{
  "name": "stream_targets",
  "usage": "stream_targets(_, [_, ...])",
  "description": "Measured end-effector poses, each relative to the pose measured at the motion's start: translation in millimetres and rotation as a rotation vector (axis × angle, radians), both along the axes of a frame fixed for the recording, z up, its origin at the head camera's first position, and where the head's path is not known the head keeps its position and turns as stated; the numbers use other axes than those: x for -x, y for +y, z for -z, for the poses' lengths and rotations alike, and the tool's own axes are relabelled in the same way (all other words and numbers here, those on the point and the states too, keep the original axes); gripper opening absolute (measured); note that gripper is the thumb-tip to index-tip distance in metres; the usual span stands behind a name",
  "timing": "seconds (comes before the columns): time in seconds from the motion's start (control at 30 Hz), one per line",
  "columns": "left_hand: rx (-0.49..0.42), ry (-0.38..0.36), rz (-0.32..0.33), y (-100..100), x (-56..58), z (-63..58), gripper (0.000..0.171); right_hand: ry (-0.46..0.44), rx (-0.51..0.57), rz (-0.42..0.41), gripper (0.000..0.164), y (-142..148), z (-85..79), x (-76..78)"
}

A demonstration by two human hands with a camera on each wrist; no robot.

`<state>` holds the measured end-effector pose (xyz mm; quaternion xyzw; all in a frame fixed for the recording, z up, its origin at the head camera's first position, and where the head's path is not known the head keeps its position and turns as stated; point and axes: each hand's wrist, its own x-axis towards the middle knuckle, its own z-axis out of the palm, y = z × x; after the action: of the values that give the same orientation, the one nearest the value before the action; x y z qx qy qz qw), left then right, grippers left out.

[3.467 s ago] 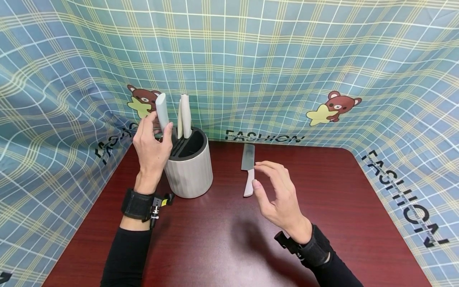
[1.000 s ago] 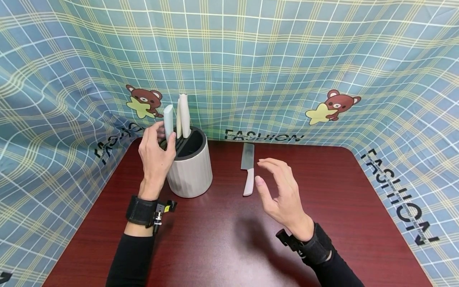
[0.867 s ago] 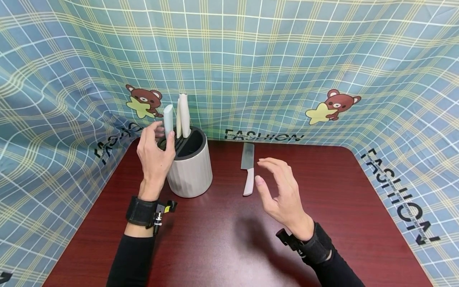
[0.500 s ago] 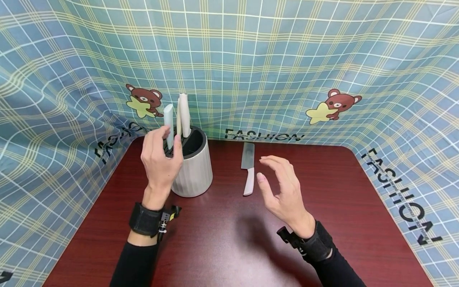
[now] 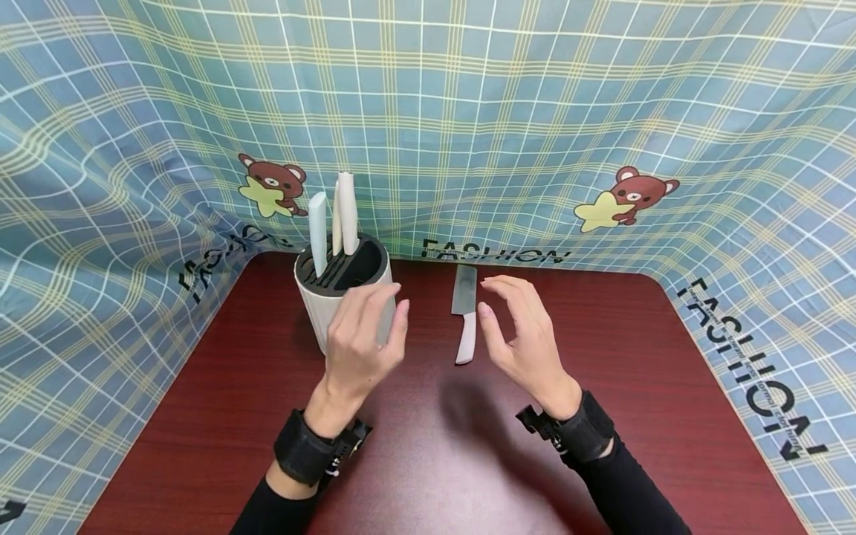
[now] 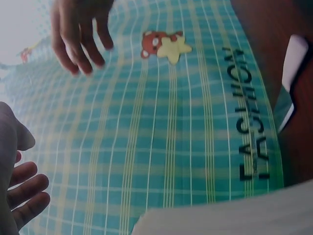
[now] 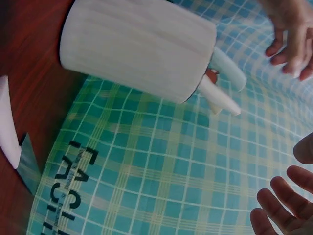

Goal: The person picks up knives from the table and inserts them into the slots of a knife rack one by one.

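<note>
A round, off-white knife block [image 5: 314, 316] with a black slotted top stands at the left of the table. From its slots rise a light blue knife handle [image 5: 318, 236], a white knife handle [image 5: 348, 215] and a cream knife handle [image 5: 336, 227]. My left hand [image 5: 364, 334] hovers in front of the block, fingers loosely bent and holding nothing. A cleaver [image 5: 466, 338] with a pale pinkish handle lies flat between the hands, blade toward the curtain. Just right of it my right hand [image 5: 524, 334] hovers, thumb and fingers apart, touching nothing.
The dark red table [image 5: 414, 461] runs back to a blue plaid curtain [image 5: 441, 134] that also encloses both sides. An open black compartment [image 5: 361, 266] fills the right part of the block's top. Each wrist wears a black strap with a small camera.
My left hand has lowered the blue-handled knife into the block, let go of it, and moved right and nearer. The right hand has barely shifted; the cleaver lies where it was.
</note>
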<state>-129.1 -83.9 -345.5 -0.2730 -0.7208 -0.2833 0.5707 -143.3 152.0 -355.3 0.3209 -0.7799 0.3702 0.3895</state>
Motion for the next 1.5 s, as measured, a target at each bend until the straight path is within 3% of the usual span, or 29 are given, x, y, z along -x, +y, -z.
stream_targets(0.3, [0.048,-0.002,0.071,19,-15.9,9.2,0.019,-0.089,-0.168,0.018,0.032,0,21.4,40.5])
stream_targets(0.63, [0.075,0.016,0.096,21,-21.5,10.3,0.017,-0.183,-0.338,0.020,0.036,6,59.7,81.4])
stream_targets(1.17, [0.082,0.008,0.087,18,-24.4,13.1,0.017,-0.350,-0.537,0.006,0.045,13,92.5,94.6])
stream_targets(1.5, [0.072,0.000,0.084,15,-24.9,12.6,0.013,-0.391,-0.663,0.013,0.033,12,102.8,97.6])
